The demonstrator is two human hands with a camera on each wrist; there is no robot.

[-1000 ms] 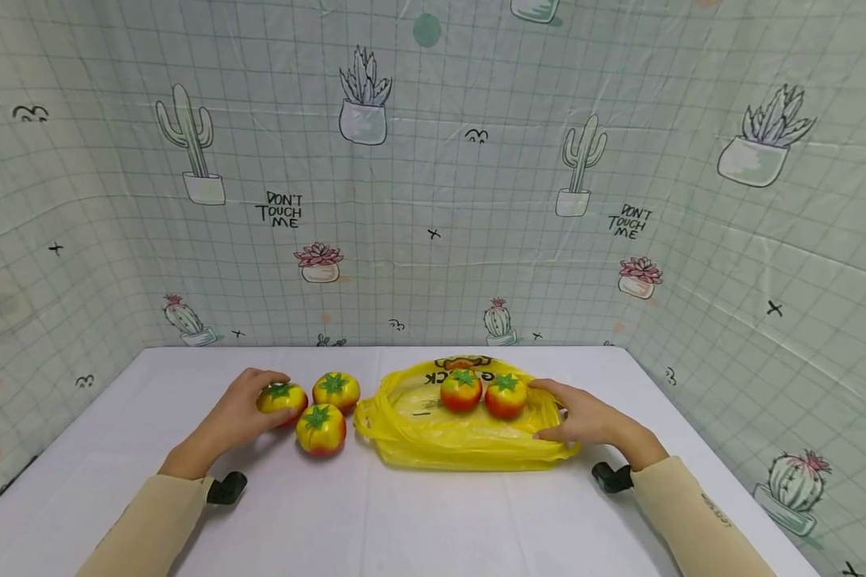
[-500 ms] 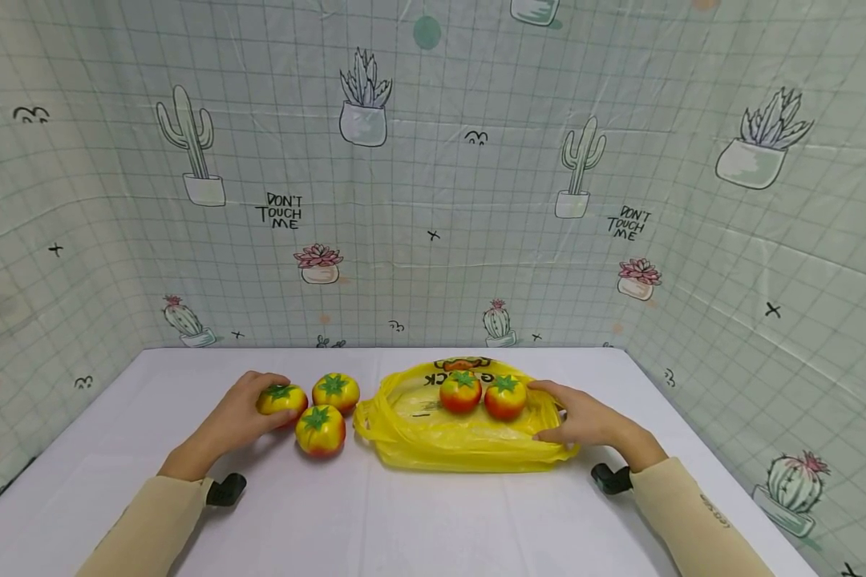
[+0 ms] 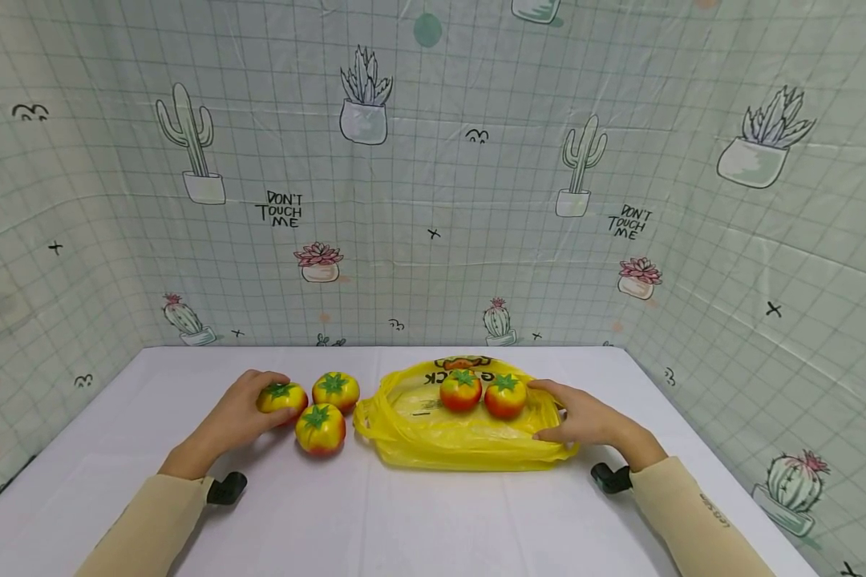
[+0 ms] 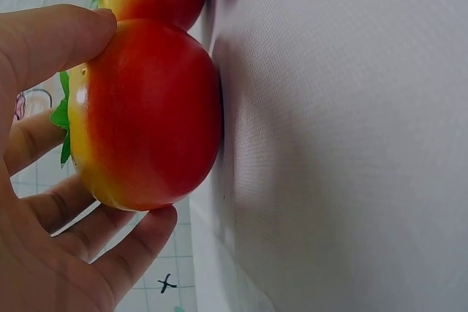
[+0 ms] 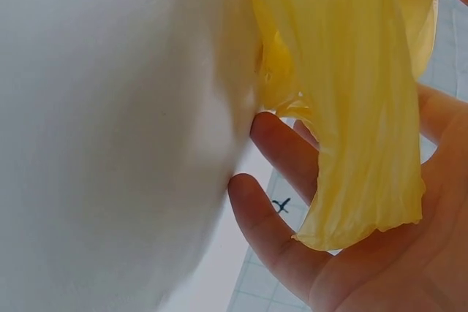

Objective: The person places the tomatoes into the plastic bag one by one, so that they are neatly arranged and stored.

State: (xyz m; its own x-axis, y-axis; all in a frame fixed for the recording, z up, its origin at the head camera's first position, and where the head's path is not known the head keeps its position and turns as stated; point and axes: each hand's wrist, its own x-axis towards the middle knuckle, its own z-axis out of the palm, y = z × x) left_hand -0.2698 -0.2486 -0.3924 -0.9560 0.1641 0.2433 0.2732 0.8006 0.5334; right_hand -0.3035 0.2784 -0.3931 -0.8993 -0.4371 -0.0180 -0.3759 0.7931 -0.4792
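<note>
My left hand holds a glossy red-and-yellow toy tomato with a green leafy top, thumb on one side and fingertips on the other. The tomato sits low against the white table. Two similar tomatoes, a back one and a front one, stand beside it. My right hand is spread at the right end of a yellow plastic bag, thumb over its front edge. A bag handle hangs across the palm in the right wrist view, and two fingertips reach the table.
Two more tomatoes, a left one and a right one, lie in the mouth of the bag. A white cloth covers the table. Grid-patterned curtains with cactus drawings close off the back and sides.
</note>
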